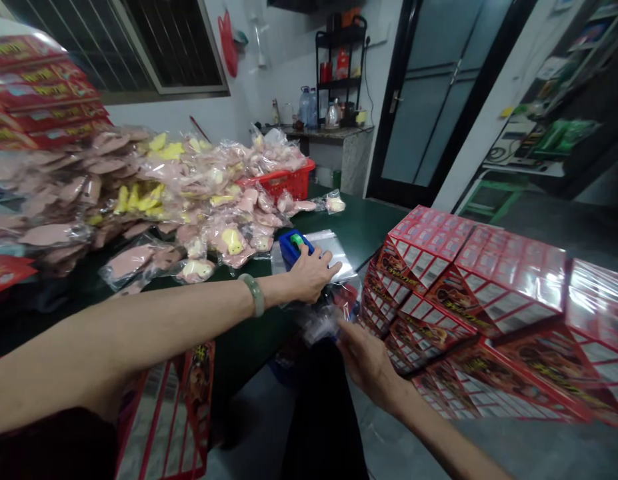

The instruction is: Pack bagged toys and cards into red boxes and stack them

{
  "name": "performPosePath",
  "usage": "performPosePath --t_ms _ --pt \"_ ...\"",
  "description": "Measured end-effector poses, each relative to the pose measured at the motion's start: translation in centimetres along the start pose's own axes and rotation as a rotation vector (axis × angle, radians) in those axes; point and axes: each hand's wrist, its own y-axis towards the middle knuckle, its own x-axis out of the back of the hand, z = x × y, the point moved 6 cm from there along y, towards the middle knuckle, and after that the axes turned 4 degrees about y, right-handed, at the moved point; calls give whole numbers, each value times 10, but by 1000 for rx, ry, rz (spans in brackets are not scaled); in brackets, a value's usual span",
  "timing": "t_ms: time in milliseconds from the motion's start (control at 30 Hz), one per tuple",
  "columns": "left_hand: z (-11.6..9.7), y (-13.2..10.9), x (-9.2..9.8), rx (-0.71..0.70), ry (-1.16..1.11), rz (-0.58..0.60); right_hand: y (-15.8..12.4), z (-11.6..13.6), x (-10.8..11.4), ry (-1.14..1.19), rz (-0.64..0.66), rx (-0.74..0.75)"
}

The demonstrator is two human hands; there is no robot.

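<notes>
The left hand (311,273) lies flat with spread fingers on the clear bags (333,253) on the counter (369,223), while the right hand (366,360), just below, pinches a blurred bag (321,323).

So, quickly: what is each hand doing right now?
Left hand: open, resting on the clear bags.
Right hand: closed on a blurred clear bag.

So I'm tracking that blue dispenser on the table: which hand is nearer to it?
Left. The left hand rests right against the blue dispenser, on the clear bags. The right hand is lower, off the table edge, holding crumpled plastic.
</notes>
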Motion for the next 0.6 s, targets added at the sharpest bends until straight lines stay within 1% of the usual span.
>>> performPosePath --t_ms 67,133,233,367,500,600 --pt "0 1 -1 24 8 5 0 -2 1 62 -25 -118" --pt "0 1 0 34 11 15 2 -1 4 105 -53 -182" --pt "2 0 1 19 7 39 4 6 13 95 -62 -168" --pt "9 1 0 -5 -1 81 1 14 31 57 -23 -150" --pt "14 5 -2 10 -7 94 0 34 51 65 78 -19" --pt "13 7 -3 20 -20 95 1 50 70 126 198 -5"
